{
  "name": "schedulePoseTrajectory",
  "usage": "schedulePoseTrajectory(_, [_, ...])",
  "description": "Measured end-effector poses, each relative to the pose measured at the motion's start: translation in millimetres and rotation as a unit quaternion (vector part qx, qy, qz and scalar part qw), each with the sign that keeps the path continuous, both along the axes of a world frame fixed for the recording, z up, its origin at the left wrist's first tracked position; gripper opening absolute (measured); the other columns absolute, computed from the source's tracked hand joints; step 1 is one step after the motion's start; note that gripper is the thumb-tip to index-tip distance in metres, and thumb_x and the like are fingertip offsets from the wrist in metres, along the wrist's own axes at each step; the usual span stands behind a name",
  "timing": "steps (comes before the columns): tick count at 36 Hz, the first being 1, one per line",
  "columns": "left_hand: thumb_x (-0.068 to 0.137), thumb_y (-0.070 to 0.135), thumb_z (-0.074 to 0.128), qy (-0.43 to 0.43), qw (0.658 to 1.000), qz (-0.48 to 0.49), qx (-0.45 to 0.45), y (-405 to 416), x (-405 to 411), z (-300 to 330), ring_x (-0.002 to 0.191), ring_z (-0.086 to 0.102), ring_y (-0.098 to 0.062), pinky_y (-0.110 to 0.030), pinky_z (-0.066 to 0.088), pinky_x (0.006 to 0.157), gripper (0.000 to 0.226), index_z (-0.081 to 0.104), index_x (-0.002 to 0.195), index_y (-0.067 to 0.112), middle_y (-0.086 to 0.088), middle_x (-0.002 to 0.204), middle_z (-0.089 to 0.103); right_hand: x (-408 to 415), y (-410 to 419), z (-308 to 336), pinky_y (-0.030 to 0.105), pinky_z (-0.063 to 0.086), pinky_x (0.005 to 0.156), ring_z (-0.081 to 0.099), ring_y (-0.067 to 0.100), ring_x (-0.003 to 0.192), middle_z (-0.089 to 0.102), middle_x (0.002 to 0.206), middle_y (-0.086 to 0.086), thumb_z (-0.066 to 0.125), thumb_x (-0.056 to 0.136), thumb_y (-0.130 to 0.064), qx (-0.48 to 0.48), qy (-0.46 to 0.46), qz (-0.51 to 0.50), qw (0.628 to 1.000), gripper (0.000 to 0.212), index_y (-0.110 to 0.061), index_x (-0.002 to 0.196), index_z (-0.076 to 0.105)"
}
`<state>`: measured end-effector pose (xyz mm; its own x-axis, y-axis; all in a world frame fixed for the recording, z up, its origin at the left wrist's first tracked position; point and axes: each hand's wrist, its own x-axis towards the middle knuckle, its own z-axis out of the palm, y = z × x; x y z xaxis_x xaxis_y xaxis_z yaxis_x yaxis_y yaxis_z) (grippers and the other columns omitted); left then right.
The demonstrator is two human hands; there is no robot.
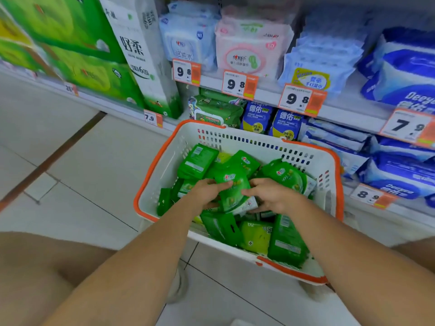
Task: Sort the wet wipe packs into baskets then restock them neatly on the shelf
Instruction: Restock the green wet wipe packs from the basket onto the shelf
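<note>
A white basket (237, 136) with an orange rim stands on the floor in front of the shelf. It holds several green wet wipe packs lying loose at all angles. Over the middle of the basket, both hands hold one green wet wipe pack (234, 187) upright. My left hand (205, 192) grips its left edge. My right hand (270, 196) grips its right edge, fingers curled round it. The pack's lower part is partly hidden behind my fingers.
The shelf (266, 95) behind the basket carries blue, pink and green wipe packs above orange price tags. Large green tissue bundles (77, 50) stand to the left. Pale tiled floor (77, 165) lies left of the basket. My bent knee (35, 267) fills the bottom left.
</note>
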<state>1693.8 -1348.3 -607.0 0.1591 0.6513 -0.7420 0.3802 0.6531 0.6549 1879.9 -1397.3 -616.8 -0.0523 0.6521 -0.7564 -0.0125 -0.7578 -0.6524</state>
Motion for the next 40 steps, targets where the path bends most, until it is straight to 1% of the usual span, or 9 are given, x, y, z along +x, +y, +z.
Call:
schedulePoseTrajectory(4, [0.081, 0.022, 0.083, -0.119, 0.993, 0.019, 0.009, 3, 11, 4, 0.098, 0.074, -0.027, -0.05, 0.057, 0.092, 0.046, 0.066, 0.122, 0.012, -0.006, 0.108, 0.076, 10, 5, 22, 0.045, 0.059, 0.085, 0.073, 0.03, 0.1, 0.075, 0.111, 0.013, 0.067, 0.094, -0.026, 0.008, 0.061, 0.008, 0.998, 0.033, -0.01, 0.122, 0.063])
schedulePoseTrajectory(8, [0.085, 0.02, 0.08, -0.05, 0.971, 0.19, 0.135, 26, 12, 12, 0.104, 0.069, -0.023, -0.046, 0.053, 0.099, 0.042, 0.065, 0.124, 0.014, -0.003, 0.115, 0.072, 7, 23, 14, 0.045, 0.06, 0.083, 0.072, 0.028, 0.084, 0.074, 0.101, 0.017, 0.054, 0.097, -0.055, 0.062, -0.202, -0.045, 0.976, 0.056, -0.002, 0.102, 0.069])
schedulePoseTrajectory(15, [0.082, 0.027, 0.078, 0.029, 0.959, 0.21, 0.189, 55, -40, 14, 0.105, 0.068, -0.028, -0.051, 0.054, 0.097, 0.039, 0.067, 0.118, 0.022, -0.004, 0.115, 0.072, -44, 52, -10, 0.053, 0.039, 0.112, 0.022, 0.042, 0.147, 0.008, 0.164, 0.01, 0.086, 0.059, -0.063, 0.117, -0.408, 0.146, 0.894, 0.128, -0.029, 0.157, 0.011])
schedulePoseTrajectory(18, [0.082, 0.025, 0.075, -0.011, 0.958, 0.236, 0.163, 54, -50, 3, 0.101, 0.071, -0.029, -0.055, 0.055, 0.093, 0.034, 0.069, 0.115, 0.025, -0.004, 0.111, 0.074, -61, 53, -28, 0.051, 0.051, 0.099, 0.027, 0.054, 0.14, -0.007, 0.166, 0.012, 0.08, 0.077, -0.049, 0.145, -0.491, 0.258, 0.819, 0.102, -0.037, 0.156, 0.015])
schedulePoseTrajectory(26, [0.092, -0.003, 0.061, 0.033, 0.954, 0.204, 0.219, 46, -42, 10, 0.107, 0.056, -0.019, -0.033, 0.045, 0.092, 0.086, 0.016, 0.157, 0.031, 0.002, 0.12, 0.054, -54, 39, -9, 0.029, 0.056, 0.082, 0.06, 0.021, 0.117, 0.033, 0.157, -0.003, 0.06, 0.092, -0.005, 0.373, -0.401, -0.014, 0.837, 0.054, -0.031, 0.139, 0.05])
schedulePoseTrajectory(31, [0.103, 0.022, 0.046, -0.147, 0.964, 0.201, 0.097, 47, -21, 22, 0.107, 0.07, -0.03, -0.05, 0.057, 0.092, 0.029, 0.066, 0.124, 0.024, -0.012, 0.122, 0.07, -76, 35, 29, 0.044, 0.046, 0.105, 0.039, 0.03, 0.135, 0.022, 0.163, -0.008, 0.066, 0.083, -0.001, 0.483, -0.441, 0.2, 0.73, 0.078, -0.04, 0.146, 0.044])
schedulePoseTrajectory(35, [0.081, 0.076, 0.059, -0.193, 0.963, 0.183, 0.035, 47, -15, 30, 0.111, 0.069, -0.028, -0.048, 0.053, 0.095, 0.07, 0.065, 0.129, 0.026, -0.005, 0.125, 0.07, -76, 28, 47, 0.037, 0.033, 0.117, 0.022, 0.021, 0.147, 0.019, 0.163, -0.015, 0.064, 0.077, -0.003, 0.43, -0.319, 0.223, 0.814, 0.1, -0.05, 0.154, 0.02])
schedulePoseTrajectory(37, [0.078, 0.053, 0.08, -0.158, 0.965, 0.196, 0.069, 45, -15, 30, 0.107, 0.071, -0.028, -0.055, 0.054, 0.094, 0.061, 0.062, 0.13, 0.026, -0.003, 0.12, 0.073, -69, 25, 54, 0.016, 0.038, 0.107, 0.034, 0.004, 0.141, 0.025, 0.161, -0.016, 0.066, 0.075, 0.003, 0.42, -0.181, 0.141, 0.878, 0.108, -0.048, 0.155, 0.013])
schedulePoseTrajectory(40, [0.081, 0.019, 0.082, -0.128, 0.965, 0.195, 0.122, 41, -12, 30, 0.099, 0.073, -0.027, -0.054, 0.056, 0.093, 0.057, 0.058, 0.132, 0.025, -0.002, 0.115, 0.074, -38, 35, 57, 0.027, 0.054, 0.071, 0.061, 0.008, 0.094, 0.04, 0.149, -0.009, 0.066, 0.084, -0.004, 0.347, -0.179, -0.115, 0.913, 0.086, -0.04, 0.152, 0.027])
